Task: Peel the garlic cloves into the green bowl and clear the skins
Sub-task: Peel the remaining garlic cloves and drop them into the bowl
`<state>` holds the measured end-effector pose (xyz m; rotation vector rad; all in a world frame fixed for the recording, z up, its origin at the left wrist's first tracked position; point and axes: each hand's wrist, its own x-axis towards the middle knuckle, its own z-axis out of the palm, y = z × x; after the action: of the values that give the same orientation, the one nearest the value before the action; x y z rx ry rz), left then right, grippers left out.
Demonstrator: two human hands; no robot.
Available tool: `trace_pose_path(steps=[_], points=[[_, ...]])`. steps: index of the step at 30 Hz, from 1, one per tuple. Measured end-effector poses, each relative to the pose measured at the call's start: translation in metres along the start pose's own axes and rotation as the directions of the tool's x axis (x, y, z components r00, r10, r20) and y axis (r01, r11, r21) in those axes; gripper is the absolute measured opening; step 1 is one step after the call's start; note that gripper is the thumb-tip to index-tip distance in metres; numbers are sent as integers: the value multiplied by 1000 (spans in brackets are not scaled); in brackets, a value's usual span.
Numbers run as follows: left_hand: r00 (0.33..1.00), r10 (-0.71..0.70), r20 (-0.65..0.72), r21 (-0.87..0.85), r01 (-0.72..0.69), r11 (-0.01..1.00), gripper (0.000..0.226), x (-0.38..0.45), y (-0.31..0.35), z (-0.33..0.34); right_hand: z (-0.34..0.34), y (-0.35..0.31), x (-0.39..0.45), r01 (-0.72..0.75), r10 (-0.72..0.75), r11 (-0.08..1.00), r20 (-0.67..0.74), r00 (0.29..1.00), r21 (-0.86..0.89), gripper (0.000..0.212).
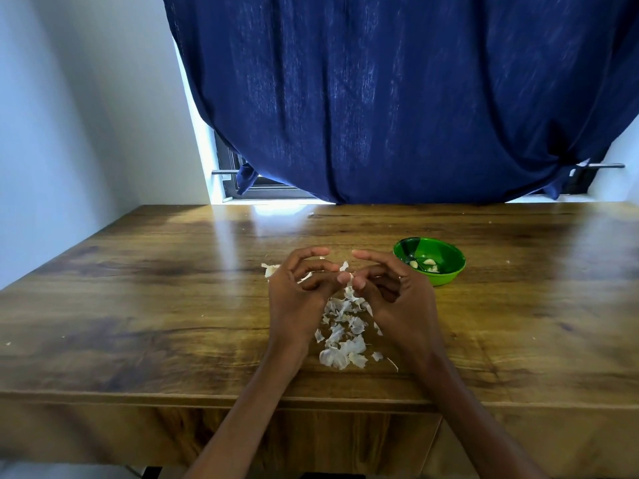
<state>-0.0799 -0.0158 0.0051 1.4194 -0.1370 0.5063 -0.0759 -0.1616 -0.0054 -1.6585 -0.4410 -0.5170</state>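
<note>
The table [138, 288] is warm brown wood with darker streaks of grain and a pale glossy glare at its far edge. The bowl [446, 271], right of centre, is bright green with a darker green patch inside, and holds cream-white peeled garlic cloves [428, 262]. The garlic skins [342, 333], scattered near the middle of the table, are papery white with faint grey shading. The curtain [397, 98] at the far side is deep navy blue with lighter vertical flecks. The wall [69, 115] on the left is pale bluish white.
</note>
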Motion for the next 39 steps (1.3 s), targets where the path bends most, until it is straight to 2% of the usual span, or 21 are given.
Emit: trace_pose_path(steps=[5, 10, 18, 23, 29, 34, 39], points=[[999, -23, 42, -29, 24, 999, 45, -4, 0, 1, -1, -3, 0, 27, -27, 1000, -16, 1000, -1, 38], [1000, -7, 15, -39, 8, 999, 51, -6, 0, 2, 1, -4, 0, 23, -23, 1000, -14, 1000, -10, 47], [994, 21, 105, -56, -16, 998, 64, -6, -1, 3, -2, -1, 2, -84, 85, 991, -2, 996, 105, 54], [992, 54, 116, -40, -50, 998, 61, -6, -2, 4, -2, -3, 2, -122, 119, 980, 24, 993, 159, 55], [990, 47, 130, -32, -43, 999, 57, -8, -4, 3, 0, -3, 1, -74, 67, 989, 54, 996, 128, 59], [988, 93, 126, 35, -98, 995, 64, -8, -7, 4, 1, -3, -2, -26, 21, 996, 67, 998, 81, 65], [990, 72, 119, 18, -75, 997, 68, -6, -9, 3, 0, -2, -3, -16, 13, 999, 62, 998, 41, 69]])
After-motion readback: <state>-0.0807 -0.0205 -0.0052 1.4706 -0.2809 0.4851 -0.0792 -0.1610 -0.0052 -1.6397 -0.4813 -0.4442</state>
